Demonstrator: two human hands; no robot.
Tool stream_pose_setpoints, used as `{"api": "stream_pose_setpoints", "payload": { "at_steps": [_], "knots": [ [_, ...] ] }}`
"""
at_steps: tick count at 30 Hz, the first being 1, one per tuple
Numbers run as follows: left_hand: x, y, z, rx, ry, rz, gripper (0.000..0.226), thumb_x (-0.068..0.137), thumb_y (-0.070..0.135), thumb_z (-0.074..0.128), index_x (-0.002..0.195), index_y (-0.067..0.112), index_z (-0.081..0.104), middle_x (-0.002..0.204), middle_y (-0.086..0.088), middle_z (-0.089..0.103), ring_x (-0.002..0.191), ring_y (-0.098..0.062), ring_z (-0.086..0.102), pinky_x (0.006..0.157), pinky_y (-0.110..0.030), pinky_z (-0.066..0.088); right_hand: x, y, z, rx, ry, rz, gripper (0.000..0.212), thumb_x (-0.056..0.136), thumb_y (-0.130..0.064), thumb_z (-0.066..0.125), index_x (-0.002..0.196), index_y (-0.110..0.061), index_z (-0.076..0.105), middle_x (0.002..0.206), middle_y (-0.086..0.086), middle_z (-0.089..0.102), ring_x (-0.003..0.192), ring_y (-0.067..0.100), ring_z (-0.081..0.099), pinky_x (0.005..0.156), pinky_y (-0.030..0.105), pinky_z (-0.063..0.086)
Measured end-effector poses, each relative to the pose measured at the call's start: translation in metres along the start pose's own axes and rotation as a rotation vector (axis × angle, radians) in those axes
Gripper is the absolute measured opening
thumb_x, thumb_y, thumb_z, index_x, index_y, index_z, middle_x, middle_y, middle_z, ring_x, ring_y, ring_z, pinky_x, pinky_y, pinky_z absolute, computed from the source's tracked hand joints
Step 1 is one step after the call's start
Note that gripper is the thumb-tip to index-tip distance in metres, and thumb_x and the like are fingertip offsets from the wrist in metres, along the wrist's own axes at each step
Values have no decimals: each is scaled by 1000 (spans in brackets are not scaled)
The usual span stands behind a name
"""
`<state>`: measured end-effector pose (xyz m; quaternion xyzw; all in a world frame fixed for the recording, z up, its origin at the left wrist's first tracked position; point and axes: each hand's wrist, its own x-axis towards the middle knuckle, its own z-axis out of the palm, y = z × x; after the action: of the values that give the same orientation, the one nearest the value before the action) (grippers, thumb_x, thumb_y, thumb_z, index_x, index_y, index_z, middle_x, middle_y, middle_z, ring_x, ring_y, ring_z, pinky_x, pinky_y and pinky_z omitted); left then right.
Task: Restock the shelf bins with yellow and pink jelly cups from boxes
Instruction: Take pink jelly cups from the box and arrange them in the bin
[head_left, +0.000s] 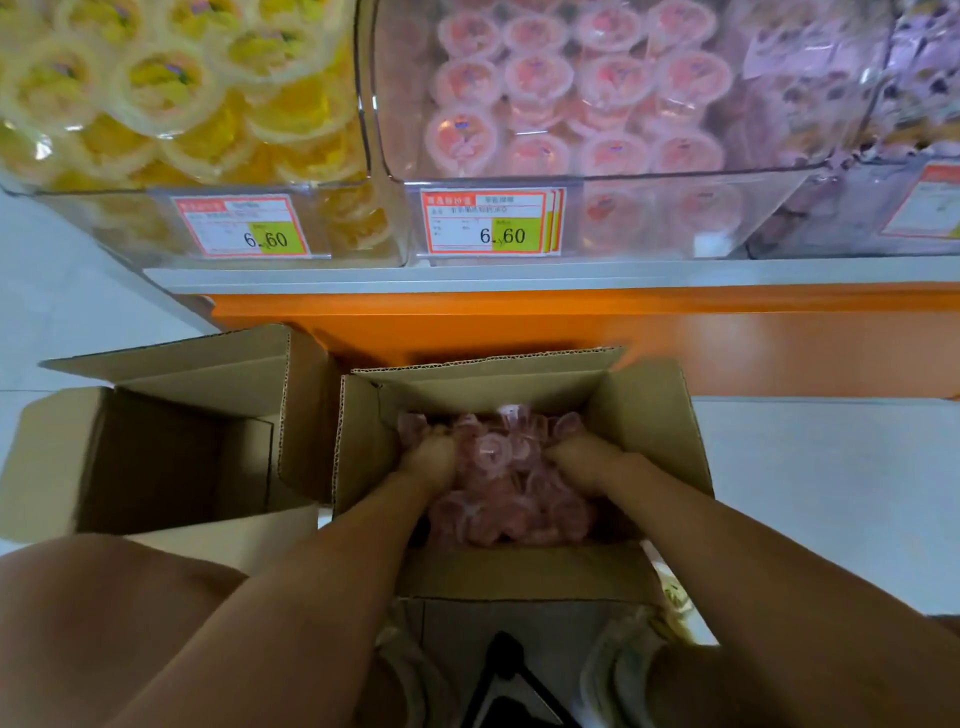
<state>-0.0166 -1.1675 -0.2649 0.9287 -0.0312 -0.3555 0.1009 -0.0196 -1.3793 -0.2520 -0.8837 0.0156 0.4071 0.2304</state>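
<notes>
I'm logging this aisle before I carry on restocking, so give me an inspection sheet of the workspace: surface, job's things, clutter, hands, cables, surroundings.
Surface: pale floor, with two cardboard boxes standing on it below the shelf.
Job's things: open box partly filled with pink jelly cups; yellow bin and pink bin on the shelf both hold cups.
Clutter: left box is open, no cups visible inside.
Hands: left hand and right hand are both down among the box's cups, fingertips hidden; grip unclear.
Cables: nothing seen.
Surroundings: orange shelf base, price tags reading 6.60, third bin of purple packets at right.
</notes>
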Motion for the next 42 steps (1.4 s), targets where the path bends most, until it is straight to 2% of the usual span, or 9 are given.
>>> {"api": "stream_pose_setpoints", "payload": {
  "at_steps": [4, 7, 14, 20, 26, 30, 36, 39, 42],
  "knots": [
    [16, -3, 1, 222, -40, -10, 58, 95, 30, 41, 148, 20, 20, 132, -17, 44, 120, -33, 44, 108, -41, 28, -30, -18, -19, 21, -130, -81, 39, 94, -22, 50, 131, -9, 49, 125, 12, 55, 109, 27, 54, 84, 26, 41],
    [13, 3, -6, 194, -16, 17, 61, 93, 29, 46, 148, 18, 22, 133, -17, 42, 124, -34, 41, 109, -39, 26, -35, -18, -25, 39, -189, -182, 51, 87, -3, 58, 134, -18, 46, 123, -1, 51, 102, 12, 47, 69, 13, 39],
    [0, 5, -3, 159, 76, 29, 43, 98, 31, 40, 137, 13, 39, 133, -11, 50, 125, -26, 45, 110, -32, 20, -63, -20, -47, 200, -125, -216, 63, 73, -10, 80, 126, -22, 49, 111, -8, 49, 102, 11, 51, 80, 29, 51],
    [-16, 4, -22, -355, 84, -89, 22, 89, 22, 61, 107, 8, 63, 113, -11, 66, 105, -23, 61, 88, -29, 44, -109, -22, -88, 263, -89, -285, 71, 67, -18, 84, 125, -36, 49, 110, -7, 56, 96, 14, 59, 86, 29, 49],
    [-76, 32, -90, -1271, -306, -6, 29, 85, 11, 66, 113, 8, 61, 106, -7, 67, 94, -15, 62, 84, -26, 52, -172, -39, -129, 375, -36, -399, 41, 69, -16, 83, 104, -19, 63, 103, 0, 61, 82, 8, 60, 70, 14, 47],
    [-116, 54, -120, -1618, -568, 297, 67, 72, 21, 79, 133, 19, 51, 119, -14, 61, 103, -26, 62, 86, -36, 54, -195, -45, -140, 558, 56, -522, 33, 69, -14, 83, 91, -17, 59, 89, 6, 64, 78, 18, 59, 76, 24, 45],
    [-166, 84, -166, -1636, -645, 515, 54, 82, 28, 64, 133, 16, 51, 125, -25, 58, 108, -38, 62, 79, -35, 56, -223, -64, -160, 691, 264, -638, 47, 68, -24, 74, 105, 0, 58, 80, -1, 60, 64, 12, 50, 57, 19, 42],
    [-183, 98, -187, -1625, -574, 524, 70, 67, 43, 80, 125, 11, 58, 121, -29, 59, 104, -37, 65, 77, -34, 57, -232, -71, -174, 817, 382, -680, 26, 68, -25, 73, 86, -8, 64, 74, 7, 53, 53, 9, 44, 50, 19, 37],
    [-193, 112, -204, -1659, -384, 546, 54, 69, 26, 79, 116, 7, 60, 112, -24, 65, 97, -36, 68, 76, -35, 58, -235, -79, -183, 876, 485, -655, 14, 77, -27, 70, 68, -21, 59, 61, -5, 52, 53, 8, 45, 50, 19, 39]
  ]
}}
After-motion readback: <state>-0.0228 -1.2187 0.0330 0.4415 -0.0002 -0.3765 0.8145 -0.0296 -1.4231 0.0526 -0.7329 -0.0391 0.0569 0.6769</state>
